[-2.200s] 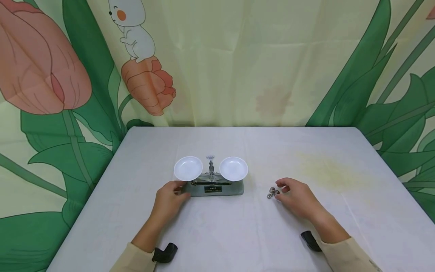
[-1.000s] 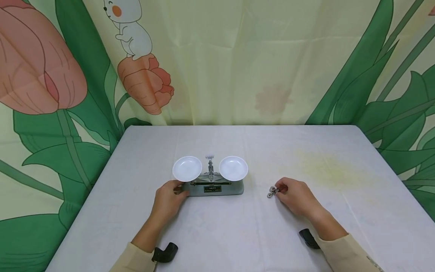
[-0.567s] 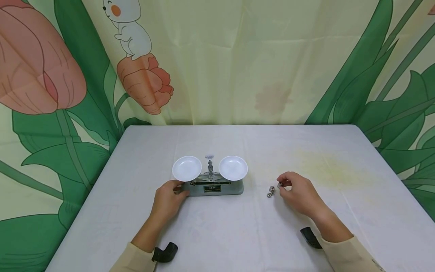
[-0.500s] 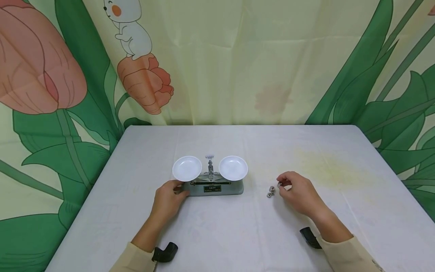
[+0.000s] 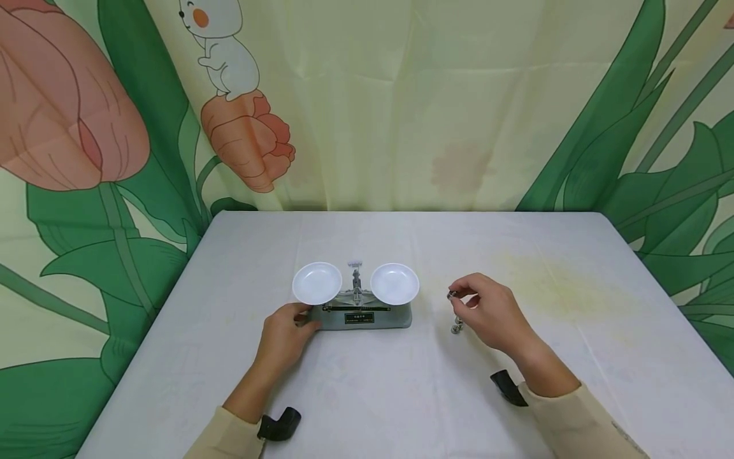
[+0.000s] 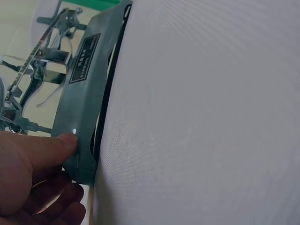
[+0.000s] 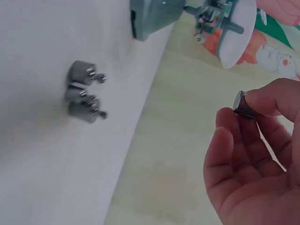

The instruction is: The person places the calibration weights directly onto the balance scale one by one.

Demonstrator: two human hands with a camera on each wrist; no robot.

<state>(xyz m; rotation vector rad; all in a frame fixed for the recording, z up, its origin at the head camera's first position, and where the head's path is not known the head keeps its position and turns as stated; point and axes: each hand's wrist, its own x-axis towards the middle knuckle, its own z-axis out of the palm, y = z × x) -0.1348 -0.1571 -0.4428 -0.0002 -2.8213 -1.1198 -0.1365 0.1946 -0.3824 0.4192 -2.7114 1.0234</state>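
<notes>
A balance scale with a grey-green base and two white pans stands on the white-covered table. My left hand holds the left end of its base; in the left wrist view the thumb presses the front face, with the other fingers curled at the end. My right hand, raised above the table to the right of the scale, pinches a small metal weight between thumb and fingertips. Below that hand several similar knobbed weights stand close together on the cloth.
The left pan and right pan have nothing on them. Behind the table hangs a curtain printed with plants and a rabbit. A black strap piece sits at each wrist.
My right hand has pinched one weight, lifted it from the group and moved it up and left towards the scale. The left hand has stayed at the base.
</notes>
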